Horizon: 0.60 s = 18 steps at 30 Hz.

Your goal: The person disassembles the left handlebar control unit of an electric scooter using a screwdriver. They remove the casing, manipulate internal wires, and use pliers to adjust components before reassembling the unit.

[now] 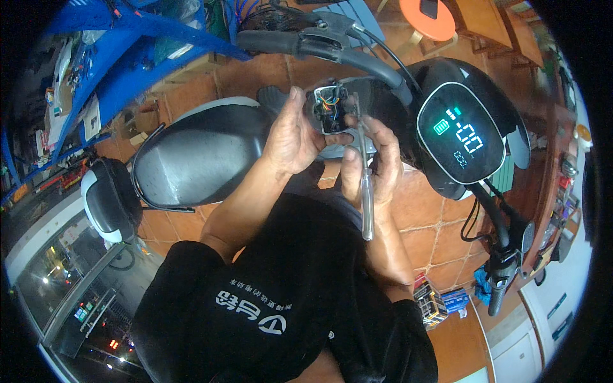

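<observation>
My left hand (287, 138) is closed around a small black housing (329, 120) with its inside showing. Thin orange, yellow and green wires lie within it. Between the fingers and thumb of my right hand (382, 159) is a screwdriver (367, 207) with a clear handle. Its handle end points back toward me, and its shaft runs up beside the housing's right edge. Whether the tip touches the housing I cannot tell. Both hands are above the gap between the scooter's seat (204, 153) and its lit dashboard display (461, 134).
One handlebar (306, 43) of the scooter arches just beyond my hands; the other grip (498, 290) is at the lower right. A blue metal rack (172, 41) stands at the far left, an orange stool (428, 19) at the back. Small boxes (431, 306) sit by my right elbow.
</observation>
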Available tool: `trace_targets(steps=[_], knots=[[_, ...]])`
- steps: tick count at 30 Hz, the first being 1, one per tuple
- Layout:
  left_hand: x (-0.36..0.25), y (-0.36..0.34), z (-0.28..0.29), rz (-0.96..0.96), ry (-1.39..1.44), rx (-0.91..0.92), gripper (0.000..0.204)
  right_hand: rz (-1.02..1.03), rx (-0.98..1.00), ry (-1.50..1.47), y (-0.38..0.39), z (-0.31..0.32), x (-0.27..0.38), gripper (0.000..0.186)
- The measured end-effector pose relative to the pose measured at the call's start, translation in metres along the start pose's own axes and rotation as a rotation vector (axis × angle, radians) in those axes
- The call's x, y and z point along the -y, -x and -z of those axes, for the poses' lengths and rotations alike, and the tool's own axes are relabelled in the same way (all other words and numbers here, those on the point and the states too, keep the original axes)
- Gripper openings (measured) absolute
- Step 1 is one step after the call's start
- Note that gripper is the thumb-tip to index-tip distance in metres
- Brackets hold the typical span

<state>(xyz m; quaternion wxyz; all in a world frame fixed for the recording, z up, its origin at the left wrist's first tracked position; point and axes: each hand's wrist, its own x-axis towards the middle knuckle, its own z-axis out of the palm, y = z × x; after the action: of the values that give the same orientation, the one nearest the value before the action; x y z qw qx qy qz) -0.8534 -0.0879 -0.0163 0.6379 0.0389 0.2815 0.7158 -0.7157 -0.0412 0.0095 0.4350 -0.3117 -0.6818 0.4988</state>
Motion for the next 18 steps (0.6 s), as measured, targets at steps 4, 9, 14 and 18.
trace_targets(steps=[4,9,14,18], knots=[[-0.001,-0.002,-0.001,0.028,0.074,-0.066,0.061,0.11,0.052,0.126,-0.012,0.007,0.006,0.029],[0.002,-0.011,0.002,0.013,0.21,-0.014,0.051,0.018,0.098,0.097,-0.011,0.011,0.001,0.026],[0.007,-0.016,0.004,-0.04,0.245,-0.034,0.048,0.076,0.057,0.039,-0.014,0.009,-0.007,0.021],[0.011,-0.018,-0.002,-0.099,0.219,-0.12,0.045,0.068,0.035,0.042,-0.017,0.003,-0.009,0.019]])
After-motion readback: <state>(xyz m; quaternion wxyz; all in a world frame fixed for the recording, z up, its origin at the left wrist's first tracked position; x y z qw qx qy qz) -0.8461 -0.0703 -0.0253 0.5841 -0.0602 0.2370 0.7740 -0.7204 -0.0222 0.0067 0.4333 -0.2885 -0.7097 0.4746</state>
